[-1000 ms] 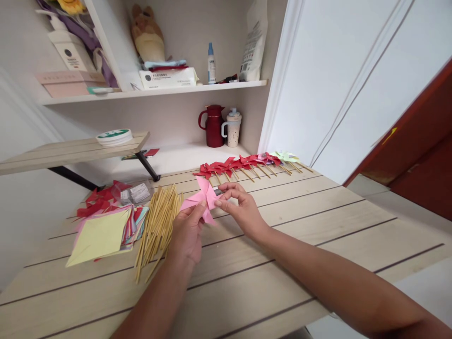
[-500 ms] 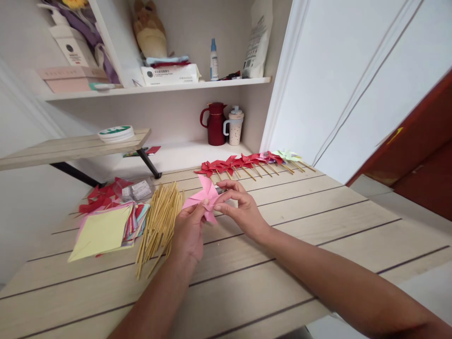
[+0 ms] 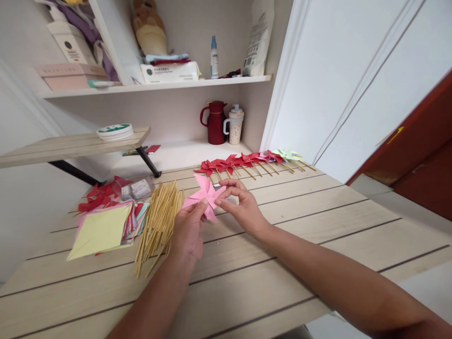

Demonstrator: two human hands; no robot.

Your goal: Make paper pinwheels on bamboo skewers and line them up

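A pink paper pinwheel (image 3: 205,192) with folded blades is held up over the table between my hands. My left hand (image 3: 190,223) grips it from below, thumb pressed on the paper near its centre. On the other side, my right hand (image 3: 243,207) has thumb and fingers curled around the tip of the right-hand blade. A small greyish thing behind those fingers is mostly hidden. Left of my left hand lies a heap of thin wooden sticks (image 3: 158,221). Beside it sits a stack of coloured paper squares (image 3: 102,228), a yellow one on top.
Red and other coloured pinwheels on sticks (image 3: 243,162) line the table's back edge. Red paper pieces (image 3: 102,195) and a clear packet (image 3: 139,188) lie at left, near a small raised shelf (image 3: 70,146). A red jug (image 3: 216,125) and a cup (image 3: 236,126) stand behind.
The pinwheel's right blade now shows spread out toward my right fingers, where it was folded in or hidden before. My left hand keeps its grip in nearly the same place.
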